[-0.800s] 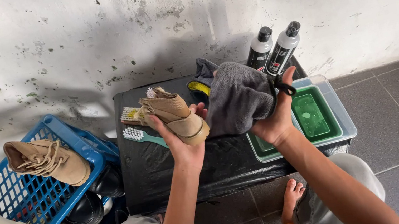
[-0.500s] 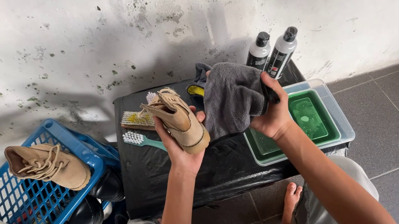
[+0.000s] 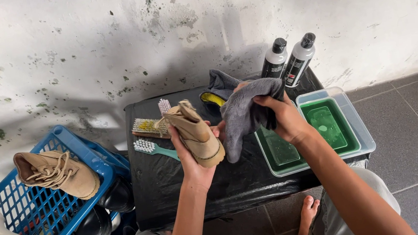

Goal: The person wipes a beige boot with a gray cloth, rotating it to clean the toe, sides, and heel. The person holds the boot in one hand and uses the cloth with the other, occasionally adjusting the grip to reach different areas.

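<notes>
A person's left hand (image 3: 193, 162) holds a tan boot (image 3: 196, 133) above a black-covered worktop (image 3: 186, 185), fingers wrapped around its heel so the side faces the right hand (image 3: 283, 117). That hand's fingers are closed on a grey cloth (image 3: 242, 115), bunched and pressed near the boot's upper, apparently for wiping. Behind the boot lie two brushes (image 3: 147, 135); to its right sits a clear tub (image 3: 359, 127) holding a green tray, with two black bottles (image 3: 289, 60) beyond it. Left of the worktop, a blue crate (image 3: 9, 199) carries a matching boot (image 3: 55, 172).
</notes>
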